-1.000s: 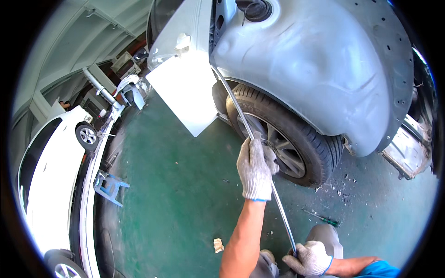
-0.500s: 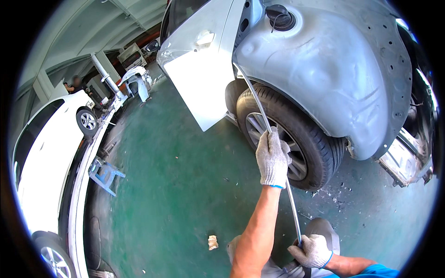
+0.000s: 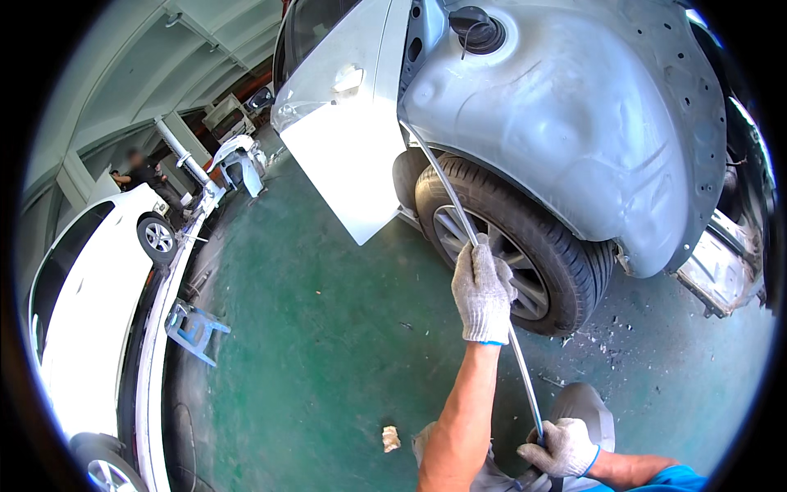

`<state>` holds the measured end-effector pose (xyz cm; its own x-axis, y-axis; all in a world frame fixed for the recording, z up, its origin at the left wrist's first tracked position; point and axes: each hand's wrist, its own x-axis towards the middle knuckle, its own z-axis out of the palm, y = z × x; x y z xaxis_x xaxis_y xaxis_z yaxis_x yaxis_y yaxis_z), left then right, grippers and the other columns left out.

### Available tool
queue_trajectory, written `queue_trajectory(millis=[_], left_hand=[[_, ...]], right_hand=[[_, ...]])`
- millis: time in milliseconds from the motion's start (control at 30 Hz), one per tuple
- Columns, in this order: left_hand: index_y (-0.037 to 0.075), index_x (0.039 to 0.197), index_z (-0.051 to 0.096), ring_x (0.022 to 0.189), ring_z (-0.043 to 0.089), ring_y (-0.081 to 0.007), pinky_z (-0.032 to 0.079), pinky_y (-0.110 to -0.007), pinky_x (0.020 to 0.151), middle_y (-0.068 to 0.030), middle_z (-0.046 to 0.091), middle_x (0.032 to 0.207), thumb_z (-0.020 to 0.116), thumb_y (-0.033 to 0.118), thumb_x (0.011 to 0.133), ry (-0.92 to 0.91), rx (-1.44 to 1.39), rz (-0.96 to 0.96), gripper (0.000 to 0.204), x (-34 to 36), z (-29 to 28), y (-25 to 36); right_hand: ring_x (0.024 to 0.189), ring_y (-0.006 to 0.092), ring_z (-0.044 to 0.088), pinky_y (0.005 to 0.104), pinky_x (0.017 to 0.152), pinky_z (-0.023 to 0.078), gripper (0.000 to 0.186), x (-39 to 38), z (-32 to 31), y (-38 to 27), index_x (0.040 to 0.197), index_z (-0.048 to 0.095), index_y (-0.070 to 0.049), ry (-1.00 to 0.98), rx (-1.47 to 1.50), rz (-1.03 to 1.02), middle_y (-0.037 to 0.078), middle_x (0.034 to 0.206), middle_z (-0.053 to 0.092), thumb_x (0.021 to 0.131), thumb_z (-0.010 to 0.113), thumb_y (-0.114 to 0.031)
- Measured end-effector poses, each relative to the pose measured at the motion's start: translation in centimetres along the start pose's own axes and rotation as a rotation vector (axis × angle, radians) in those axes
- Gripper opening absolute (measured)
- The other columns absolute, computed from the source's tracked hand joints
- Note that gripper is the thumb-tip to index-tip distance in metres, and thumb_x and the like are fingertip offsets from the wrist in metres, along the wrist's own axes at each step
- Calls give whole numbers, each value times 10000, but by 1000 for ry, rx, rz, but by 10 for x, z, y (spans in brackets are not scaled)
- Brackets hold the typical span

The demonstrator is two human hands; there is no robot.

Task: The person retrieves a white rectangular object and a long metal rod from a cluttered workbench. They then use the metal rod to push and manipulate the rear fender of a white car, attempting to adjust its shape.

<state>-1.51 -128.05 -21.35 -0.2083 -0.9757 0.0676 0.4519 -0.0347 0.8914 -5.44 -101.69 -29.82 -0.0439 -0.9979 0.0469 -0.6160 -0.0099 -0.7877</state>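
My left hand (image 3: 482, 291), in a knitted work glove, is wrapped around the middle of a long, thin metal rod (image 3: 447, 182). Lower down, my right hand (image 3: 563, 448), gloved too, grips the rod near its lower end. The rod slants up and to the left across the wheel (image 3: 533, 246). Its far tip meets the front edge of the wheel arch, beside the door (image 3: 332, 131); the exact contact is hard to make out. Bare grey metal, dented and uneven, forms the inner wheel housing (image 3: 549, 123) above the tyre.
A black filler cap (image 3: 477, 29) sits high on the housing. To the left, a white car (image 3: 102, 295) stands along a pale rail (image 3: 156, 369), near a blue step stool (image 3: 197, 330). A person (image 3: 147, 176) is farther back. Debris (image 3: 611, 344) and a tan scrap (image 3: 391, 439) lie on the green floor.
The view has shifted slightly. Both hands keep their hold on the rod, and its tip stays at the wheel arch edge. The far person stands out more from behind the white car.
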Motion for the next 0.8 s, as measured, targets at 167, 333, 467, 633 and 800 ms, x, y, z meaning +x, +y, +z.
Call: queue_trajectory(millis=[167,333,467,633,800], left_hand=[[59,1297,613,479,455,-57,393,-222,413,7,534,663,542,270,1100,-3,-9,0,297,0,1,-1],[62,1275,615,501,458,-58,379,-228,414,8,524,666,554,252,1092,33,58,9,270,2,6,-5],[64,1264,616,513,456,-56,375,-227,418,9,516,669,557,235,1088,39,124,45,253,2,1,-4],[70,1236,621,514,466,-51,377,-224,414,13,517,667,554,237,1089,32,135,-9,232,2,-4,2],[75,1219,623,515,472,-46,375,-217,408,23,521,675,563,248,1087,-2,163,-1,226,7,-12,4]], right_hand=[[623,323,713,404,596,571,254,3,-8,0,857,723,-96,-100,27,71,125,659,691,868,791,-341],[638,275,731,368,605,574,224,4,-12,11,873,727,-96,-140,146,43,103,688,712,874,781,-313],[619,262,726,358,597,571,218,8,1,22,884,730,-110,-182,192,24,84,691,715,869,791,-319],[580,291,705,383,577,567,201,8,16,14,857,719,-116,-92,87,27,85,628,679,863,786,-305],[550,317,688,412,562,565,181,12,32,16,835,705,-96,17,46,-62,92,603,664,836,781,-261]])
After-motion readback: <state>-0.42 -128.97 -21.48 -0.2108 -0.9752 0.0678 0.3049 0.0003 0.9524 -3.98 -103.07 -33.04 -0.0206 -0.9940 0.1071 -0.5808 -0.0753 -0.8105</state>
